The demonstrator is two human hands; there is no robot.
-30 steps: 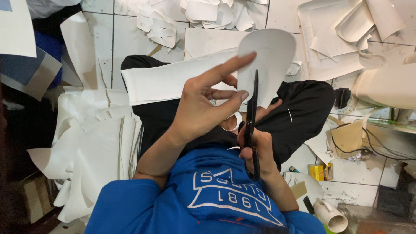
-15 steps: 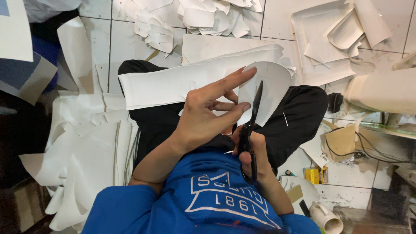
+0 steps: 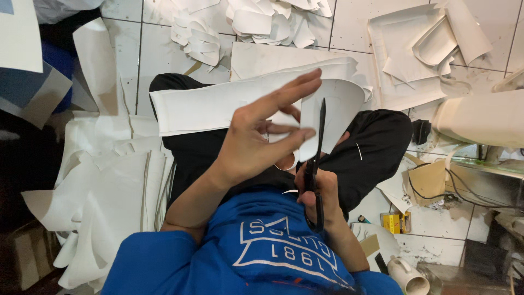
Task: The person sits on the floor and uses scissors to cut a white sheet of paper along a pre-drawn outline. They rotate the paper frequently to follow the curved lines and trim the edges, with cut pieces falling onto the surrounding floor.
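Two hands: both at work over the lap, above a tiled floor (image 3: pixel 164 49).
Left hand (image 3: pixel 256 136): fingers pinched on the white sheet (image 3: pixel 207 106), forefinger stretched out straight.
Right hand (image 3: pixel 316 191): fingers closed through the handles of the black scissors (image 3: pixel 317 147).
Scissors: blades upright, nearly closed it seems, edge-on at the sheet's rounded end.
White sheet: long strip held level across the black trousers (image 3: pixel 376 147).
Surroundings: white offcuts (image 3: pixel 273 19) on the floor; stacked sheets (image 3: pixel 109 191) at left; yellow box (image 3: pixel 391 223) at right.
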